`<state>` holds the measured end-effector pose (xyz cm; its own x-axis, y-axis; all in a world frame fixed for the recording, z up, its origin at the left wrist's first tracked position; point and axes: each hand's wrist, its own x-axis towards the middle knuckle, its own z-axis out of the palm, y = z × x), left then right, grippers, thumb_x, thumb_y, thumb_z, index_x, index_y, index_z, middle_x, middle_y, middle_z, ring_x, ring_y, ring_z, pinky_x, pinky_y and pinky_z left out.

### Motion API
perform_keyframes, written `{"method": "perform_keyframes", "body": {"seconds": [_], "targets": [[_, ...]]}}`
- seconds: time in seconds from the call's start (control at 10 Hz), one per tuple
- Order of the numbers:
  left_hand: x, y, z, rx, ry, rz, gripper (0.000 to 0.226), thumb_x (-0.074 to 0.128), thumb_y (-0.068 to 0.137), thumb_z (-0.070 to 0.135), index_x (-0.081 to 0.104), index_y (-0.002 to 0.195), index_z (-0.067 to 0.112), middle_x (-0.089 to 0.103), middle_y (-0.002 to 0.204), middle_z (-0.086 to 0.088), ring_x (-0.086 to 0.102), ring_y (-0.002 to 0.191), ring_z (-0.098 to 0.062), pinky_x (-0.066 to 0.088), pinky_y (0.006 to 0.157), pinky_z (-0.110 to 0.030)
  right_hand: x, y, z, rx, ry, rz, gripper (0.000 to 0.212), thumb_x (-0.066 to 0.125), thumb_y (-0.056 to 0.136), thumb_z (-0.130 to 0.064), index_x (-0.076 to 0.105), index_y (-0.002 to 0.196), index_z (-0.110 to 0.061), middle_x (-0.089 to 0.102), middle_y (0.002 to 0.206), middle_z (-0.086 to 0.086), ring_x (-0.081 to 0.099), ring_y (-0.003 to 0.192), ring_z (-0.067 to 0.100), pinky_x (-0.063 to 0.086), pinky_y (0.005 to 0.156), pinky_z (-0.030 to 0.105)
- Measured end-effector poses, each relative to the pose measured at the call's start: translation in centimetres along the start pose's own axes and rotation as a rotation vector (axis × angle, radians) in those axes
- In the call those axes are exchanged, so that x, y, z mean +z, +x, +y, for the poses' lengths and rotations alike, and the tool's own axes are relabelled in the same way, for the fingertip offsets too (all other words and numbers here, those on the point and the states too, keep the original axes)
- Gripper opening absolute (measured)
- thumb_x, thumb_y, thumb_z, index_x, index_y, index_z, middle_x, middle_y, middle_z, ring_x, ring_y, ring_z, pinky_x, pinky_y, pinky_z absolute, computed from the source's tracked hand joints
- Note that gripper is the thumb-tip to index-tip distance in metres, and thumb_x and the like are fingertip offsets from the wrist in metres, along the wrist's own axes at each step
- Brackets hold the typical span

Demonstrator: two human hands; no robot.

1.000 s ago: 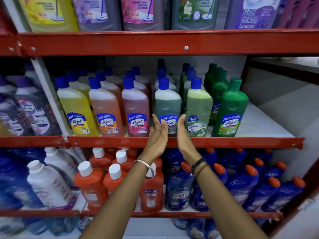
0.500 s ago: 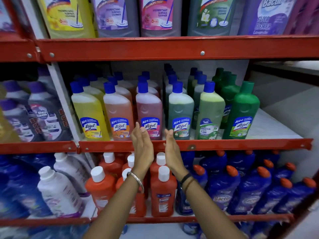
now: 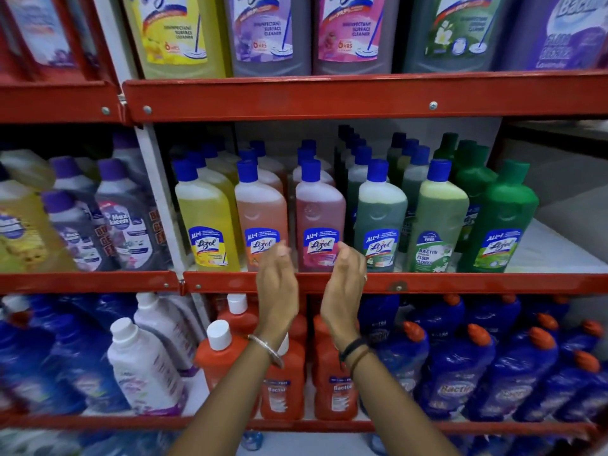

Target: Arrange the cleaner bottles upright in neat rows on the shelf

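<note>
Head view: two open hands raised before the pink cleaner bottle on the middle shelf.

Left hand (image 3: 277,284) and right hand (image 3: 343,284) flank the pink bottle (image 3: 319,218), palms facing, fingers released and grasping nothing; contact with it cannot be told. It stands upright at the shelf's red front rail (image 3: 460,283), between the orange bottle (image 3: 260,215) and the dark green bottle (image 3: 378,218) in the front row.

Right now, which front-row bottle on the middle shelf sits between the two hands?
The pink bottle, third from the left in the front row, between the orange bottle and the dark green one. The left hand and right hand flank it, open.
</note>
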<state>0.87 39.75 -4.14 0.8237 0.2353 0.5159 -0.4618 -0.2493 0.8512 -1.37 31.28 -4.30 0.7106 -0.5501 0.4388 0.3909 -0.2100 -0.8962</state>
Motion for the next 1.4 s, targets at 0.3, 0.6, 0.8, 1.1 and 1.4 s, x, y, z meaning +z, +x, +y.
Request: {"method": "perform_keyframes", "body": {"seconds": [0.3,0.6,0.8,1.1,1.4], "targets": [[-3.0,2.6,-2.2,-0.096,0.081,-0.019,0.072,0.013,0.088,0.057,0.010,0.147,0.017,0.012,0.158,-0.005,0.008,0.144,-0.014,0.003,0.113,-0.024,4.8,-1.0,-2.2,0.203,-0.075,-0.519,0.062,0.017,0.096,-0.048,0.022,0.147,-0.014,0.021,0.158,0.003,0.018,0.144,0.010,0.010,0.120,0.028],[-4.5,3.2,-2.5,-0.029,0.232,-0.022,0.080,0.012,0.084,0.069,0.027,0.141,0.015,0.032,0.142,-0.017,0.024,0.134,-0.026,0.012,0.107,-0.029,6.1,-1.3,-3.2,0.090,-0.152,-0.286,0.074,0.009,0.084,-0.069,0.058,0.099,-0.015,0.060,0.115,0.016,0.050,0.110,0.022,0.034,0.102,0.034],[-7.8,6.3,-2.2,-0.030,0.244,0.390,0.057,0.026,0.092,0.044,0.043,0.126,0.002,0.040,0.129,-0.024,0.036,0.122,-0.033,0.023,0.104,-0.038,9.3,-3.5,-2.7,0.070,-0.035,-0.607,0.053,0.022,0.098,-0.043,0.052,0.126,-0.010,0.052,0.135,0.011,0.043,0.129,0.021,0.025,0.107,0.023],[-11.2,7.1,-4.9,-0.173,0.276,-0.054,0.085,0.004,0.083,0.068,0.012,0.147,0.013,0.015,0.157,-0.010,0.010,0.145,-0.022,0.006,0.118,-0.040,12.1,-3.2,-3.5,0.280,-0.035,-0.797,0.086,0.006,0.080,-0.074,0.009,0.149,-0.022,0.006,0.161,-0.001,0.004,0.147,0.012,0.004,0.121,0.040],[-9.3,5.4,1.4,0.100,0.396,0.168,0.056,0.030,0.094,0.047,0.041,0.124,0.002,0.038,0.125,-0.022,0.034,0.120,-0.033,0.024,0.104,-0.038,6.0,-0.6,-4.9,0.180,0.116,-0.449,0.079,0.023,0.085,-0.067,0.066,0.104,-0.004,0.070,0.109,0.015,0.065,0.103,0.025,0.050,0.094,0.049]]}}
